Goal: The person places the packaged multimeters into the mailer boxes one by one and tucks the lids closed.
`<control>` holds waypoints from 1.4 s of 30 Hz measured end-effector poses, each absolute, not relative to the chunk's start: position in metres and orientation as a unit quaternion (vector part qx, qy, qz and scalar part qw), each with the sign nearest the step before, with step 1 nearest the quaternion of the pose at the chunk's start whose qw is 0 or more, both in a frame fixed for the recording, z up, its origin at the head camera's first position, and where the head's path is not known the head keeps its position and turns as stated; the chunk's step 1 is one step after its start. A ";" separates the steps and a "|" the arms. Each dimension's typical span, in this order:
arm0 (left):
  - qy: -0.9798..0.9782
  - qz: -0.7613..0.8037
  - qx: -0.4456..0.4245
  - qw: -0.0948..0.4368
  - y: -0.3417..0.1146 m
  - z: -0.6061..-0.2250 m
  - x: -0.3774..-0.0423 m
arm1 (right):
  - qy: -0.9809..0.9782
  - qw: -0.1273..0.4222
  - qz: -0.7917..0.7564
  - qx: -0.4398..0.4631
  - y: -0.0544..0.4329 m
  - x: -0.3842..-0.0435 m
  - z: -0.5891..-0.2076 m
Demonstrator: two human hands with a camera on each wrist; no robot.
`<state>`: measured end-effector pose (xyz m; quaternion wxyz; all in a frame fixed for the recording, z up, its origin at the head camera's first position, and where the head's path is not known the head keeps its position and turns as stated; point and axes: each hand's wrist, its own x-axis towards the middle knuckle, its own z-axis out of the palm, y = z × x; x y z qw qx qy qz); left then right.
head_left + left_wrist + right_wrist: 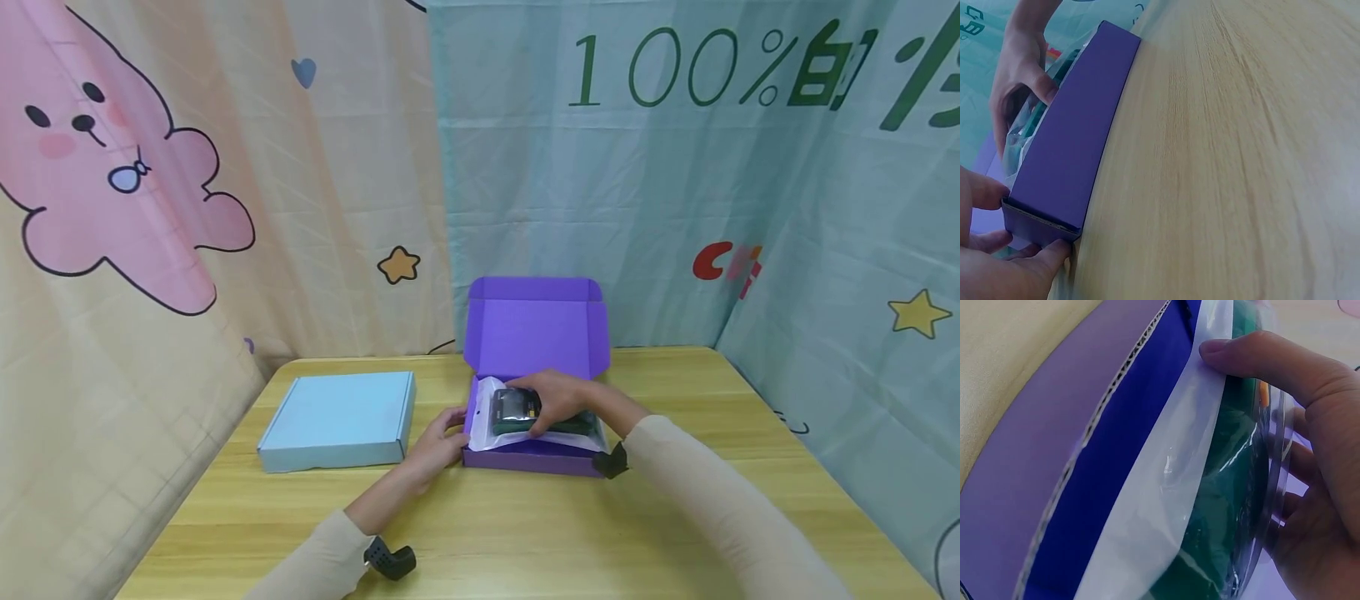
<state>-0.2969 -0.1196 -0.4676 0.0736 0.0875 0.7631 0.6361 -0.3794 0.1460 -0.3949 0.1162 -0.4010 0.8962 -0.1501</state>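
One clear-fronted package (516, 404) lies within the open purple box (532, 464), directly beneath the right hand (558, 396). The package's long axis runs left to right, parallel to the box's front wall; the right hand spans it crosswise, from the far edge to the near edge. The right fingers are clamped on the package: the thumb (1254, 355) bears on the near white border, and the other fingers pass over the far side. A dark blue gap separates this border from the front wall. Whether the package rests on the box floor cannot be told.

The left hand (435, 446) is at the front left corner of the box, its fingers bent around the left end and clamped on it. Of the two hands, the right is in contact with the package; the left is just beside its left end.

The lid (536, 329) stands raised at the rear. A closed light-blue box (337, 421) sits on the table (510, 533), left of the purple box.
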 end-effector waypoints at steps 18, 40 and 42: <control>0.764 0.635 0.088 0.070 -0.117 -0.466 -0.300 | 0.901 0.130 -0.150 -0.385 0.140 -0.385 -0.400; 0.764 0.638 0.072 0.064 -0.114 -0.470 -0.300 | 0.909 0.123 -0.149 -0.369 0.144 -0.385 -0.426; 0.764 0.638 0.068 0.063 -0.114 -0.471 -0.299 | 0.908 0.124 -0.149 -0.372 0.143 -0.384 -0.425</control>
